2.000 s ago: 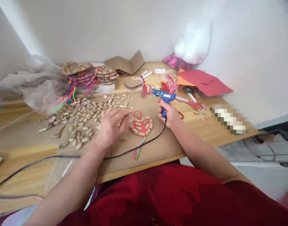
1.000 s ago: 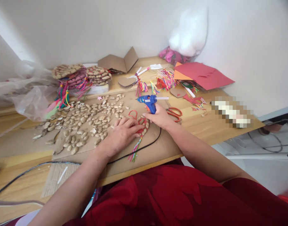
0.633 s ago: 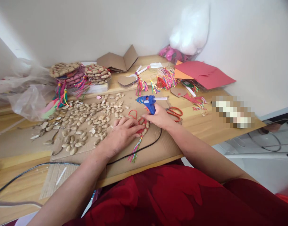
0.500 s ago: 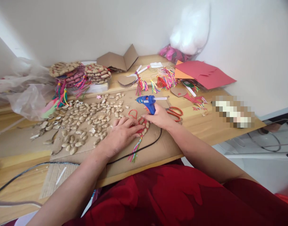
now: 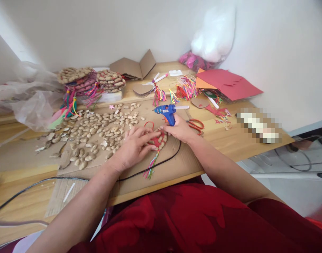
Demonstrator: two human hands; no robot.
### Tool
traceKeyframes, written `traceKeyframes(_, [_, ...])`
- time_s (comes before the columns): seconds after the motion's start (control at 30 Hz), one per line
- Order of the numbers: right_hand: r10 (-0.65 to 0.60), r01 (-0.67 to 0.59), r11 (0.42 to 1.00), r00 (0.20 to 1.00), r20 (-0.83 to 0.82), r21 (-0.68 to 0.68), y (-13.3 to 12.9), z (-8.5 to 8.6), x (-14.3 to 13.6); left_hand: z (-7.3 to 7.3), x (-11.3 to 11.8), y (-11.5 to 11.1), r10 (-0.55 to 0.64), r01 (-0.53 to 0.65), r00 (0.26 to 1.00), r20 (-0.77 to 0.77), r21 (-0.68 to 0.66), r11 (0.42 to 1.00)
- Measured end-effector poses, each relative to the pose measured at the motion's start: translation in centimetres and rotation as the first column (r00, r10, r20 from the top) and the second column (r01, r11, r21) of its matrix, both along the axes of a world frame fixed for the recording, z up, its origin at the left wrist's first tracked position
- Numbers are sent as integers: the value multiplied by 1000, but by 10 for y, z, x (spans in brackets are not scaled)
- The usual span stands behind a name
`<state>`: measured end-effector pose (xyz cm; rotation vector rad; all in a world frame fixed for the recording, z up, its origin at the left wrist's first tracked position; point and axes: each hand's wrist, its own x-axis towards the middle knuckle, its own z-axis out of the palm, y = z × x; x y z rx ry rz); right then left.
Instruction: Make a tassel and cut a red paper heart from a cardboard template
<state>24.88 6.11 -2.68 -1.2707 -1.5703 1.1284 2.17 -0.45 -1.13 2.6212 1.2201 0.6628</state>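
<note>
My right hand [image 5: 179, 129] is wrapped round the handle of a blue glue gun [image 5: 168, 110]. A pale glue stick juts from the gun's back, and its nozzle points left. The gun is above a red card piece [image 5: 158, 142] edged with several peanuts, partly hidden under my fingers. From this piece a multicoloured tassel [image 5: 152, 164] hangs toward me, and a red cord loop [image 5: 149, 124] shows at its far side. My left hand [image 5: 136, 142] lies over the card's left side, fingers stretched and apart, a fingertip touching near the peanuts.
Loose peanuts [image 5: 95, 130] cover the cardboard sheet [image 5: 134, 189] at left. Orange-handled scissors [image 5: 196, 125] lie right of my right hand. A black cord [image 5: 161, 163] crosses in front. Finished peanut pieces [image 5: 110, 81], tassels [image 5: 187, 86] and red paper [image 5: 229, 84] are at the back.
My left fingers have spread and lifted a little, uncovering more of the red card. The glue gun has shifted slightly right and up, still in my right hand.
</note>
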Motion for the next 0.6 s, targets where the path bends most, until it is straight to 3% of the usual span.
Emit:
traceKeyframes(0.17, [4,-4,1000,1000,4,20,2,-3,0,4,0,0,19,-17,996,85,-23,1000])
traceKeyframes(0.4, [1,-1,1000,1000,15,4,3,-5,0,5,13,-8,-35,33,999,-15,-78,996])
traceKeyframes(0.6, [8,-9,1000,999,46,14,2,-4,0,0,17,-6,0,-3,996,-89,-32,999])
